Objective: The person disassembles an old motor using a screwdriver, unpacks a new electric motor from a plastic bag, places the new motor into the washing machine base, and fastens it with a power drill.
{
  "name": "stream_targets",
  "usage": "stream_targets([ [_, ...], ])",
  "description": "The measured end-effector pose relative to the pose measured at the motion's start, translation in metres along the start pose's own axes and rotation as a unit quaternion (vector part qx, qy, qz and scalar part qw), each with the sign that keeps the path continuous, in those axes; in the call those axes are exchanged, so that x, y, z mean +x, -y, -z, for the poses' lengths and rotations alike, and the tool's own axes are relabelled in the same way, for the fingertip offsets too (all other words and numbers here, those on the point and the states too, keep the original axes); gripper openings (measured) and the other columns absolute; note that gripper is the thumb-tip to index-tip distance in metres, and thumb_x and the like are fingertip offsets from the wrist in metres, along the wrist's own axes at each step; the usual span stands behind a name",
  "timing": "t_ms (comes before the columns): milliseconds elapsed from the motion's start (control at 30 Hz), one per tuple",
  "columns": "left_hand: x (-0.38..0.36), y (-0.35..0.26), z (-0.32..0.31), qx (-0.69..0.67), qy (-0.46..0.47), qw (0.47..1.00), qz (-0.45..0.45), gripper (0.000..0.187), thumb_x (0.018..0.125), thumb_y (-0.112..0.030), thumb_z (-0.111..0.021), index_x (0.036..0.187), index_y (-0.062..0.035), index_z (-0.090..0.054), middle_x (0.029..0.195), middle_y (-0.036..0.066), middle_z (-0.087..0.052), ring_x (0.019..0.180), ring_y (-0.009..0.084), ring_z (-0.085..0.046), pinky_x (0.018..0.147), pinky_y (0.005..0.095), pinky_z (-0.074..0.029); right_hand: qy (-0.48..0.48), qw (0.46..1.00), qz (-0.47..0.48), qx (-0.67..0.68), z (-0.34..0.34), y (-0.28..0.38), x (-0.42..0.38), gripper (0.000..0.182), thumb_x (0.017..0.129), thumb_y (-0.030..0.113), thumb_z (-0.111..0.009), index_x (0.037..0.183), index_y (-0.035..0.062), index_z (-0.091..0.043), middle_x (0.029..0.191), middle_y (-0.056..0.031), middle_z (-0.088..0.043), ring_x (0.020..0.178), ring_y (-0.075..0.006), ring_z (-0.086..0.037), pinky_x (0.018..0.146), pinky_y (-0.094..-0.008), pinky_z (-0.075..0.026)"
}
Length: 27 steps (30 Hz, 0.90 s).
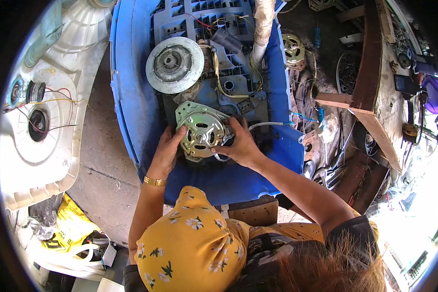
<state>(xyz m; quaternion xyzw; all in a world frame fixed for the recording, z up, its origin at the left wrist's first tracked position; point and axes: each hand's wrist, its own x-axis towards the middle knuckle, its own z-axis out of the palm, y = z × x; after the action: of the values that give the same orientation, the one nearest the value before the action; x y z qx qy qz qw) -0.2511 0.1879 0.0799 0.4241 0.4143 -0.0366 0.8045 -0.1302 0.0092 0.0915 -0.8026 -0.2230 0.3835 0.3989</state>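
Both hands grip an electric motor [192, 116] with a shiny greenish-gold metal housing, a slotted round face and a flat mounting plate. My left hand [168, 152] holds its left side, thumb up on the rim and the other fingers partly hidden beneath. From the right, my right hand [240, 145] is closed round the opposite edge, with thumb and fingers on the housing. The motor is inside the blue washing machine casing [126, 92], at the end nearest me. Just beyond it sits a pale round pulley [174, 65]. A grey-white cable [270, 123] runs right from beside my right hand.
A ribbed hose [262, 34] and a dark cylinder [227, 41] with wires lie at the casing's far end. To the left stands a white tub part [58, 136]. Another motor [293, 48] rests at right, near a wooden bench [379, 107]. A yellow bag [73, 221] lies lower left.
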Motion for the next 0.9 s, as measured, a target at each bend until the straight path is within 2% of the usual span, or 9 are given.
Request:
stream_targets([
  [267,-0.002,-0.004,-0.001,0.007,0.006,1.000,0.019,0.060,0.086,-0.029,-0.062,0.129,0.0039,-0.036,0.123,0.015,-0.049,0.114,0.0206,-0.048,0.096,0.0330,-0.038,-0.017,0.999,0.040,0.020,0.000,-0.002,-0.009,0.074,0.060,0.018,-0.081,0.120,-0.0012,-0.041,0.127,-0.0243,-0.034,0.124,-0.0406,-0.030,0.103,-0.0433,-0.032],
  [367,0.003,0.006,-0.001,0.141,-0.110,0.982,-0.057,0.067,0.085,-0.031,-0.061,0.134,0.0038,-0.030,0.130,0.017,-0.041,0.121,0.0214,-0.040,0.101,0.0334,-0.033,-0.031,0.999,0.037,0.013,0.014,0.002,-0.024,0.065,0.068,0.018,-0.074,0.121,-0.0014,-0.040,0.117,-0.0252,-0.044,0.117,-0.0404,-0.039,0.098,-0.0410,-0.037],
  [433,-0.007,-0.003,-0.011,0.367,-0.129,0.892,-0.228,0.076,0.080,-0.030,-0.064,0.137,0.0017,-0.025,0.134,0.021,-0.035,0.125,0.0286,-0.033,0.104,0.0416,-0.026,0.049,0.999,-0.015,0.013,0.042,0.012,-0.037,0.060,0.071,0.018,-0.071,0.120,-0.0007,-0.041,0.113,-0.0239,-0.047,0.112,-0.0389,-0.045,0.094,-0.0398,-0.040],
  [533,-0.021,-0.026,-0.032,0.591,-0.111,0.678,-0.422,0.067,0.072,-0.024,-0.065,0.131,-0.0035,-0.040,0.133,0.021,-0.036,0.123,0.0390,-0.030,0.103,0.0493,-0.023,0.105,0.992,0.062,-0.008,0.080,0.027,-0.058,0.033,0.076,0.015,-0.066,0.104,0.0013,-0.055,0.097,-0.0150,-0.057,0.091,-0.0311,-0.058,0.079,-0.0368,-0.047],
  [567,-0.026,-0.033,-0.040,0.597,-0.086,0.665,-0.440,0.052,0.070,-0.023,-0.064,0.119,-0.0106,-0.055,0.134,0.015,-0.037,0.126,0.0394,-0.028,0.103,0.0558,-0.019,0.122,0.991,0.060,-0.017,0.093,0.032,-0.065,0.027,0.077,0.014,-0.065,0.100,0.0018,-0.057,0.093,-0.0132,-0.058,0.088,-0.0296,-0.060,0.077,-0.0362,-0.048],
  [633,-0.040,-0.044,-0.057,0.717,0.000,0.535,-0.447,0.040,0.067,-0.023,-0.063,0.106,-0.0153,-0.062,0.135,0.009,-0.039,0.129,0.0401,-0.024,0.102,0.0661,-0.012,0.039,0.987,0.154,-0.021,0.111,0.028,-0.076,0.018,0.077,0.011,-0.064,0.093,0.0021,-0.060,0.086,-0.0122,-0.059,0.078,-0.0270,-0.061,0.068,-0.0348,-0.049],
  [700,-0.051,-0.049,-0.071,0.741,0.111,0.503,-0.431,0.030,0.067,-0.026,-0.063,0.095,-0.0164,-0.065,0.135,0.004,-0.039,0.133,0.0360,-0.021,0.099,0.0723,-0.006,-0.025,0.979,0.202,-0.028,0.132,0.028,-0.085,0.018,0.077,0.010,-0.064,0.093,0.0021,-0.060,0.085,-0.0127,-0.060,0.076,-0.0270,-0.061,0.066,-0.0347,-0.049],
  [800,-0.053,-0.036,-0.101,0.754,0.203,0.466,-0.416,0.023,0.072,-0.024,-0.060,0.091,-0.0141,-0.067,0.134,0.004,-0.042,0.134,0.0321,-0.023,0.102,0.0694,-0.009,-0.068,0.982,0.169,-0.043,0.171,0.032,-0.102,0.014,0.078,0.009,-0.064,0.089,0.0007,-0.061,0.083,-0.0126,-0.061,0.072,-0.0261,-0.062,0.064,-0.0341,-0.049],
  [900,-0.036,-0.007,-0.110,0.849,0.203,0.297,-0.388,0.021,0.076,-0.021,-0.055,0.088,-0.0111,-0.069,0.133,0.005,-0.044,0.134,0.0289,-0.024,0.104,0.0659,-0.011,-0.177,0.960,0.199,-0.084,0.210,0.027,-0.114,0.011,0.079,0.010,-0.065,0.086,0.0013,-0.064,0.076,-0.0119,-0.064,0.066,-0.0226,-0.062,0.060,-0.0316,-0.050],
])
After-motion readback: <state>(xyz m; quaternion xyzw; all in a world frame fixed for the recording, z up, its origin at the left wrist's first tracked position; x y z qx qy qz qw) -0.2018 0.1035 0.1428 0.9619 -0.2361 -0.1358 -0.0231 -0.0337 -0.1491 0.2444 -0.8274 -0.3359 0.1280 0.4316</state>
